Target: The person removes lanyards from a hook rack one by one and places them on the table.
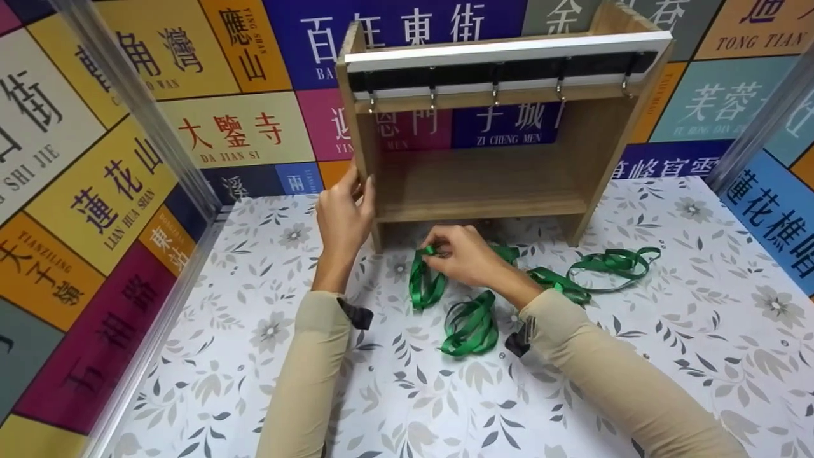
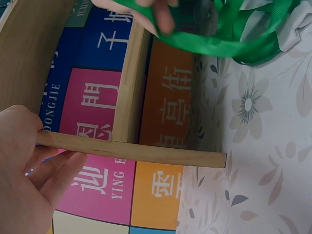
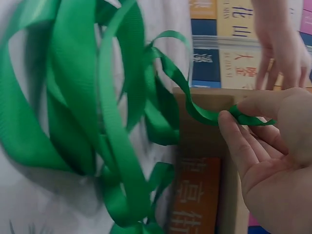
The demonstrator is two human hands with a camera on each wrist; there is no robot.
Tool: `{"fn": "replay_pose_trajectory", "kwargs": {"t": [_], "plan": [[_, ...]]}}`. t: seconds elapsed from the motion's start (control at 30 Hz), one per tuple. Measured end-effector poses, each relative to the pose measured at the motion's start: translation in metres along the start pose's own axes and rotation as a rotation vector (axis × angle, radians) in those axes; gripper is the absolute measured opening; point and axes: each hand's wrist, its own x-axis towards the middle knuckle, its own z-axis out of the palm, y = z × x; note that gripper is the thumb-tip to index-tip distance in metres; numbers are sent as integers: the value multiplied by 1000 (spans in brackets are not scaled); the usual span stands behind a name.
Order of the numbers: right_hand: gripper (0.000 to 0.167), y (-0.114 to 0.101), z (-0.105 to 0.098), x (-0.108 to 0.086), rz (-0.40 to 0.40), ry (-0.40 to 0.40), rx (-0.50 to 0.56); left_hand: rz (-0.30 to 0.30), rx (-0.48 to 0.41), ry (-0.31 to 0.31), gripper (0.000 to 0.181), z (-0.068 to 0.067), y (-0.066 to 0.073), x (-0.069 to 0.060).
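Note:
A small wooden rack (image 1: 483,181) stands at the back of the table, with a row of metal hooks (image 1: 496,95) along its white-and-black top strip. My left hand (image 1: 343,213) grips the rack's left side panel, thumb on one side and fingers on the other in the left wrist view. Just in front of the rack's lower left, my right hand (image 1: 467,254) pinches a looped green ribbon (image 1: 426,289) between thumb and fingertips. The right wrist view shows the pinched ribbon end (image 3: 204,116) close up. Below that hand lies another bundle of green ribbon (image 1: 474,327).
More green ribbon (image 1: 613,264) lies in loops to the right, partly behind the right forearm. A floral cloth (image 1: 216,356) covers the table. Walls of coloured panels with Chinese lettering (image 1: 241,130) stand behind and at both sides.

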Motion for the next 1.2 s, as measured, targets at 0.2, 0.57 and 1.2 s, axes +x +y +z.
{"fn": "replay_pose_trajectory", "kwargs": {"t": [0.2,0.57,1.2], "plan": [[18,4,10,4,-46,-66,-252,14,2,10,34,1,0,-2],[33,2,19,5,-102,-140,-482,7,-33,-5,39,2,3,-3],[31,-1,-18,-21,-202,27,-285,-10,-33,-38,38,-4,-1,1]]}}
